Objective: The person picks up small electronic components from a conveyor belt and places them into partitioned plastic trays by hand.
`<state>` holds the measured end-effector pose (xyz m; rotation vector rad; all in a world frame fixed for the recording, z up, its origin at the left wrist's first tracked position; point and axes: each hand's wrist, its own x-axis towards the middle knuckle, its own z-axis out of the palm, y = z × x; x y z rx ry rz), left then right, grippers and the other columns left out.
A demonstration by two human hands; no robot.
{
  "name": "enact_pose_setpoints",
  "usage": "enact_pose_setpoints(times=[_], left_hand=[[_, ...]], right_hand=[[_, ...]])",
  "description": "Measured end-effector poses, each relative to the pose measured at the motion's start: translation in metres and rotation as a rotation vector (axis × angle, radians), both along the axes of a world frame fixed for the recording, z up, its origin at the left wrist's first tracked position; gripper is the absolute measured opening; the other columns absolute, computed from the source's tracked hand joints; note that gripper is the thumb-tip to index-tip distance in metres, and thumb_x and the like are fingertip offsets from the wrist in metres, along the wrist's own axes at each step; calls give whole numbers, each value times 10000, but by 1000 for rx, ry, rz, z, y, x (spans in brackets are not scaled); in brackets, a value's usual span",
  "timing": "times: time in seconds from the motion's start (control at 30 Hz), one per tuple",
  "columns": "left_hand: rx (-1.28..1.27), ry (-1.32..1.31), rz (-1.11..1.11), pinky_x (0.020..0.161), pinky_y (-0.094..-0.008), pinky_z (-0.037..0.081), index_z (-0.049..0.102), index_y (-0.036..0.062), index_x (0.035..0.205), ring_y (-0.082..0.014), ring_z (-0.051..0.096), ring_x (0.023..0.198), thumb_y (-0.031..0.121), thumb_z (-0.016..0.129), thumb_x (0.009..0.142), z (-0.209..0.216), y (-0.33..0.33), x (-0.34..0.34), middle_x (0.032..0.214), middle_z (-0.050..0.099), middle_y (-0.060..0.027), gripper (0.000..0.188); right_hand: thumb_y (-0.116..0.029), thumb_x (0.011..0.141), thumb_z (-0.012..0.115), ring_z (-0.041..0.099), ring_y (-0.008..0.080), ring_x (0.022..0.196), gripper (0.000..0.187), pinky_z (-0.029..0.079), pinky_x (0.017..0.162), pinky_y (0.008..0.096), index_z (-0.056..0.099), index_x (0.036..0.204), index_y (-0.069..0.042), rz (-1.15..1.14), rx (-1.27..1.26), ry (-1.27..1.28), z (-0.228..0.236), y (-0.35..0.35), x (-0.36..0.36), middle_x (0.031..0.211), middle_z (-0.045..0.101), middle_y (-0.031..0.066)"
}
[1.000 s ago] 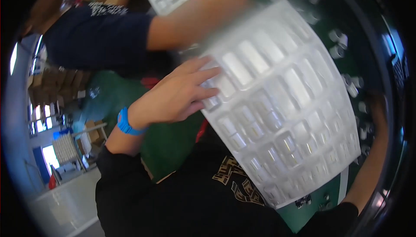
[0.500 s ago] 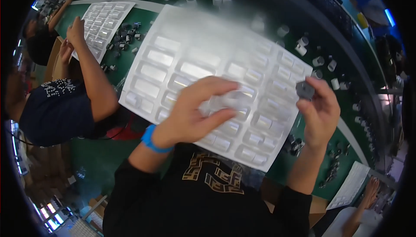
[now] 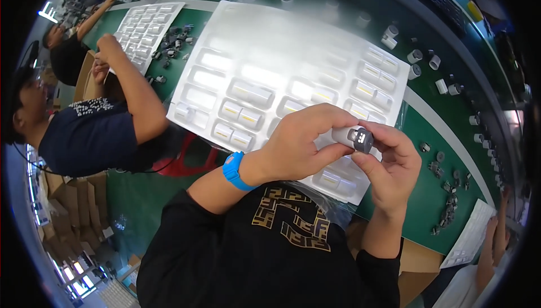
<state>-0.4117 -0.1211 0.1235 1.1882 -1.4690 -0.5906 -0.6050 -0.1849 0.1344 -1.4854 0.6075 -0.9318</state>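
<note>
My left hand (image 3: 304, 144), with a blue wristband, and my right hand (image 3: 389, 164) meet over the near edge of a white moulded tray (image 3: 270, 54) on the green table. Together they pinch a small white cylinder with a dark grey cap (image 3: 355, 137); the left fingers hold the white body, the right fingers hold the capped end. Several pockets of the tray hold white cylinders.
A person in a dark blue shirt (image 3: 96, 133) works at my left over a second white tray (image 3: 143, 23) and a pile of small dark parts (image 3: 172, 40). White caps (image 3: 417, 57) and dark parts (image 3: 448, 195) lie scattered at the right. Another person's hand (image 3: 496, 235) is at lower right.
The tray was held up and bent a second ago; it now lies flat on the table. Both hands have come together on the small capped cylinder.
</note>
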Motion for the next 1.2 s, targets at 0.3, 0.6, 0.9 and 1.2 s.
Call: enact_pose_setpoints(times=[0.3, 0.6, 0.9, 1.2], left_hand=[[0, -274, -128, 768, -367, 579, 689, 20, 1163, -316, 709, 918, 37, 835, 726, 15, 11, 15, 1075, 728, -134, 461], [76, -297, -144, 764, -370, 582, 681, 12, 1171, -328, 711, 925, 53, 832, 736, 12, -1, 1, 1080, 723, -147, 463], [282, -77, 15, 936, -359, 563, 522, 21, 1412, -263, 663, 1149, 51, 807, 798, 15, -28, 22, 1392, 586, -160, 677], [226, -77, 337, 909, -343, 568, 604, -21, 1307, -250, 683, 1075, -36, 775, 791, -13, 30, 101, 1277, 644, -159, 544]], right_hand=[[88, 726, 820, 670, 186, 1020, 441, 531, 922, 317, 665, 1136, 36, 166, 272, 77, 9, -1, -10, 1108, 691, 136], [66, 706, 855, 676, 218, 1034, 420, 554, 921, 348, 688, 1091, 55, 153, 129, 234, -3, -18, -17, 1099, 690, 150], [-39, 843, 772, 674, 130, 908, 308, 541, 835, 273, 673, 1125, 30, -500, -213, 583, -19, -168, -48, 1015, 724, 75], [-135, 837, 779, 710, 245, 943, 455, 546, 860, 332, 662, 1262, -25, -473, -423, 1105, -77, -217, -60, 1079, 724, 153]])
